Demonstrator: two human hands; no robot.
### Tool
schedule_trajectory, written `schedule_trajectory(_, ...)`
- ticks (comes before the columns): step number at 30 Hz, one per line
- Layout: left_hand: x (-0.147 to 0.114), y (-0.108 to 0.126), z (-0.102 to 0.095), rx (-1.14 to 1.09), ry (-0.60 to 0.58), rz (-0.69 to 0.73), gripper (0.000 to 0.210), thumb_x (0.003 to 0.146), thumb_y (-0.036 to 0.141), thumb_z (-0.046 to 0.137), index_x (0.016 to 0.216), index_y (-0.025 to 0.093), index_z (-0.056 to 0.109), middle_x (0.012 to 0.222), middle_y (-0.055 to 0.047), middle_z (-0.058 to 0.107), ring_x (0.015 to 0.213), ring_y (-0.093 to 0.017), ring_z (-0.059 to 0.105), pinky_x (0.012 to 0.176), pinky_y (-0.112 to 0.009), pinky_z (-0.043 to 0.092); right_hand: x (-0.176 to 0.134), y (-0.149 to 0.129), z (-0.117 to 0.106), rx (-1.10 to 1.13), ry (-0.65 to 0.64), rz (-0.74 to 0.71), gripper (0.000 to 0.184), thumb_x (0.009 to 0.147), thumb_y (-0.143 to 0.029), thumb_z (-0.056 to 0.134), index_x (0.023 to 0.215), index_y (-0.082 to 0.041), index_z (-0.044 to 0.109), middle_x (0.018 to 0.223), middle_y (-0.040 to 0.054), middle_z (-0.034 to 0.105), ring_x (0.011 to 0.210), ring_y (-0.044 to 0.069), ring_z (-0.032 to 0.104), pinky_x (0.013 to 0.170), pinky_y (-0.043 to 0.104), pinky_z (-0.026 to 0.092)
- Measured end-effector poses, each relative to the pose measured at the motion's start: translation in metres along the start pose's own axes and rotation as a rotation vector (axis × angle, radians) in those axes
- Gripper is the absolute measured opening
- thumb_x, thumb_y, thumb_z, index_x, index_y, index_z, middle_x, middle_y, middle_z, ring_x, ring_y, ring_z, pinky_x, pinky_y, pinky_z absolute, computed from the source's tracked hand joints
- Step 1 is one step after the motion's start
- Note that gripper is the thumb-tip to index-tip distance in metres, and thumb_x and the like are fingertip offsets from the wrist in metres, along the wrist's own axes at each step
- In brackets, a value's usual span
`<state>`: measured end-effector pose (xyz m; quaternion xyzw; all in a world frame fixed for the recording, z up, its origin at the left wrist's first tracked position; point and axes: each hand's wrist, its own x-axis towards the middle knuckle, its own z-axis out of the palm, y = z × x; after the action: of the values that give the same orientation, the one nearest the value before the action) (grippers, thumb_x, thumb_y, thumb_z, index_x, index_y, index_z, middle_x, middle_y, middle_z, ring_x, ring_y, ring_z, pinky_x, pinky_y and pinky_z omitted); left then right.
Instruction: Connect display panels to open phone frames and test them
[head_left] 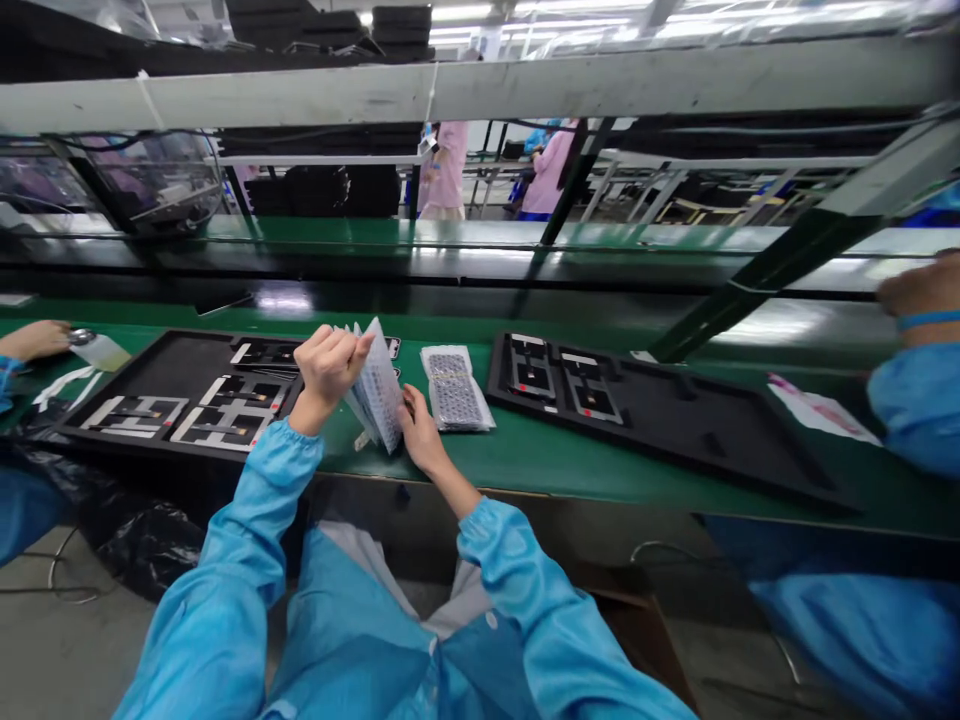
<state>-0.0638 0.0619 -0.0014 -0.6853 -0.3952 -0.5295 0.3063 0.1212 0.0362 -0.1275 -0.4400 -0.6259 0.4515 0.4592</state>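
My left hand [332,365] is closed on the upper edge of a stack of bubble-wrap pouches [379,385], which stands tilted above the bench. Against the right side of these pouches, low down, my right hand [420,428] has its fingers curled; what they grip, if anything, is hidden. Just right of it lies a second bubble-wrap stack [454,388], flat on the green bench [525,455]. Behind the raised pouches, small dark parts [393,347] show in part.
A black foam tray [142,360] with flat panels lies left; another black tray [720,420] with two panels lies right. Co-workers' hands appear at the left [37,340] and right [926,295] edges. A slanted green post [750,280] rises at the right, under a crossbeam [480,95].
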Motion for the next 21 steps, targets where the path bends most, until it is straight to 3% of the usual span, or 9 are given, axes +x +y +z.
schedule_trajectory(2,0.005,0.0,0.002,-0.017,-0.014,-0.002,0.053,0.102,0.035,0.054,0.054,0.019,0.037,0.051,0.0,0.04,0.053,-0.015,0.033,0.055,-0.034,0.018,-0.016,0.002,-0.01,-0.14,-0.1,0.001,0.121,0.065,-0.075,0.078,0.158,-0.016,0.029,0.156,0.021,0.044,0.145,0.036,0.043,0.121,0.052,0.03)
schedule_trajectory(5,0.013,0.001,0.004,-0.035,-0.006,-0.073,0.057,0.104,0.039,0.051,0.054,0.019,0.033,0.051,0.0,0.036,0.053,-0.015,0.029,0.056,-0.034,0.017,-0.027,0.0,-0.013,-0.335,-0.162,-0.015,0.144,0.054,-0.065,0.09,0.164,-0.016,0.011,0.163,0.0239,0.031,0.15,0.041,0.033,0.122,0.058,0.027)
schedule_trajectory(9,0.025,0.005,0.007,-0.052,0.002,-0.144,0.061,0.105,0.045,0.048,0.053,0.018,0.03,0.052,0.001,0.032,0.054,-0.013,0.026,0.057,-0.034,0.017,-0.015,-0.005,-0.003,-0.375,-0.162,-0.047,0.151,0.054,-0.064,0.091,0.164,-0.014,0.001,0.154,0.0268,0.043,0.142,0.043,0.044,0.116,0.061,0.034)
schedule_trajectory(12,0.032,0.005,0.009,-0.106,-0.012,-0.164,0.063,0.105,0.049,0.045,0.053,0.018,0.029,0.052,0.002,0.03,0.054,-0.013,0.026,0.058,-0.034,0.018,0.0,-0.005,0.004,-0.244,-0.229,-0.066,0.154,0.055,-0.06,0.092,0.163,-0.018,-0.008,0.149,0.0249,0.05,0.136,0.04,0.052,0.113,0.058,0.039)
schedule_trajectory(16,0.041,0.003,0.011,-0.11,0.087,-0.225,0.063,0.107,0.051,0.042,0.055,0.018,0.026,0.053,0.002,0.029,0.054,-0.012,0.026,0.058,-0.034,0.019,0.009,-0.003,0.009,-0.046,-0.33,-0.107,0.155,0.059,-0.053,0.092,0.16,-0.018,-0.02,0.153,0.0261,0.044,0.137,0.036,0.052,0.114,0.053,0.039)
schedule_trajectory(21,0.05,0.005,0.014,-0.139,0.178,-0.235,0.062,0.108,0.051,0.039,0.057,0.018,0.024,0.052,0.003,0.029,0.052,-0.011,0.028,0.058,-0.033,0.023,0.014,-0.002,0.016,0.075,-0.319,-0.148,0.157,0.056,-0.051,0.094,0.16,-0.018,-0.019,0.155,0.0267,0.038,0.142,0.035,0.045,0.119,0.052,0.033)
